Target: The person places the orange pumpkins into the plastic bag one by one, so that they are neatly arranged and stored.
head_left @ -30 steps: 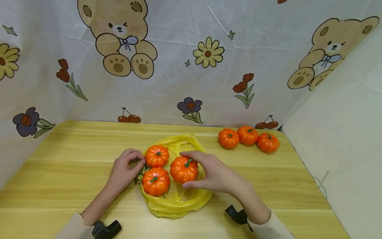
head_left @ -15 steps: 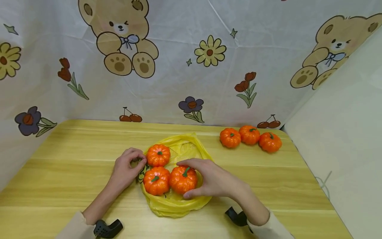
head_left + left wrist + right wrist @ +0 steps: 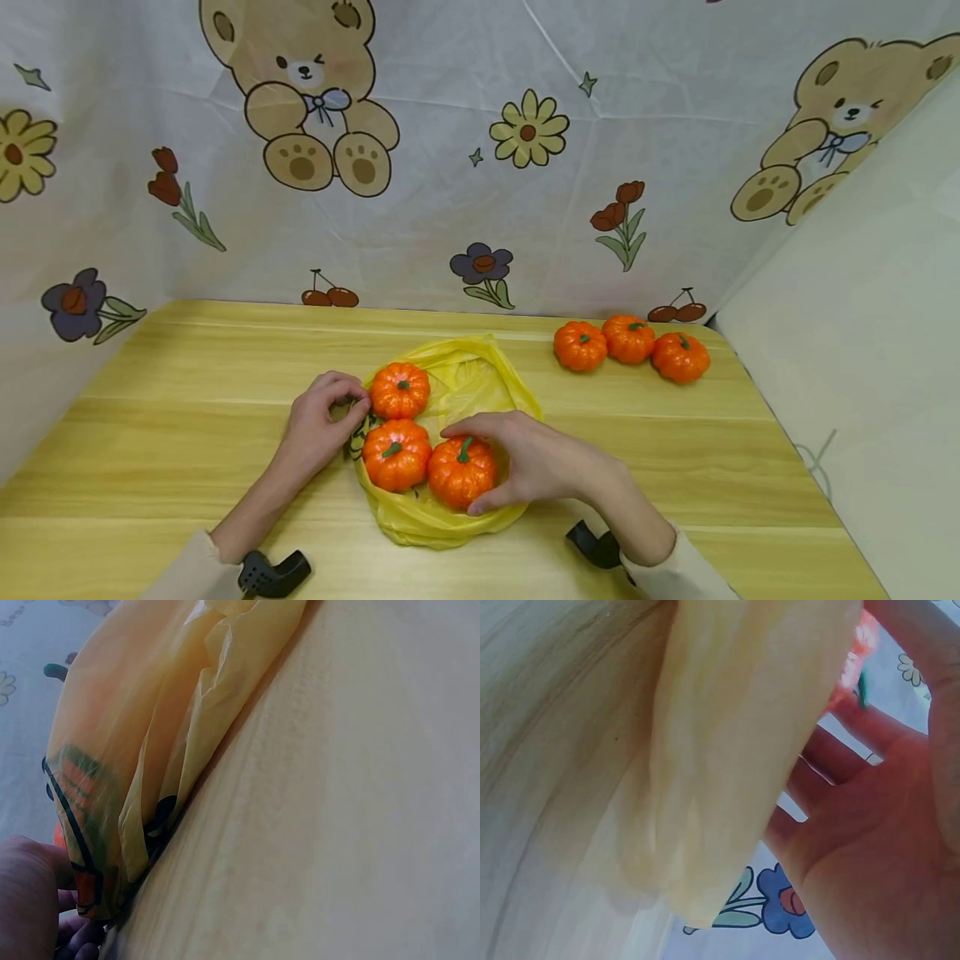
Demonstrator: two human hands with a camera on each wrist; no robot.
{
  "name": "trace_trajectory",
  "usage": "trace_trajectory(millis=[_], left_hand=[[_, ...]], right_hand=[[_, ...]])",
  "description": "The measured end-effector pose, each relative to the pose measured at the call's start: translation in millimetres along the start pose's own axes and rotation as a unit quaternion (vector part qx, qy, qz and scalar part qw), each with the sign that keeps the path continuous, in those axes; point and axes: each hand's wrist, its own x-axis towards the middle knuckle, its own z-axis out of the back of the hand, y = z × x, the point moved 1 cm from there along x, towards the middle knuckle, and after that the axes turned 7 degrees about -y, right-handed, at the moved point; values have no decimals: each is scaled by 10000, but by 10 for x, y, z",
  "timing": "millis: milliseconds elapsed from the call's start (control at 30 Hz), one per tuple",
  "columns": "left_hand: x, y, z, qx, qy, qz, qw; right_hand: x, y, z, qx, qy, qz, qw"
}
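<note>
A small orange plastic pumpkin with a green stem [image 3: 461,472] is gripped by the right hand [image 3: 528,462], fingers curled round it, inside the crumpled yellow plastic bag [image 3: 480,379] lying on the pale wooden worktop [image 3: 187,400]. It is set touching a second orange pumpkin [image 3: 395,454], with a third [image 3: 400,390] just behind. The bag's left edge is pinched by the left hand [image 3: 318,425]. Three more orange pumpkins [image 3: 632,344] are grouped well apart at the far right, near the bear-printed cloth backdrop [image 3: 480,150].
</note>
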Motion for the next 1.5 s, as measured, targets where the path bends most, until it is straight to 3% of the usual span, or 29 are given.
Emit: trace_trajectory(millis=[300,800,1033,1367,1500], left_hand=[[2,3,16,13,24,37,10000],[-2,-31,-36,-159,38,-20,9999],[-16,-10,-11,-84,-52,-3,10000],[-21,-40,5,-101,-113,12,9999],[-22,-39,-2,-147,-69,-7,9999]], right_hand=[[-3,-47,-18,335,-45,-96,9994],[-41,-139,-14,425,135,-391,9982],[-13,-134,-23,521,122,-273,9982],[3,-139,7,722,-163,-294,9968],[-67,-152,52,827,-593,-436,9938]])
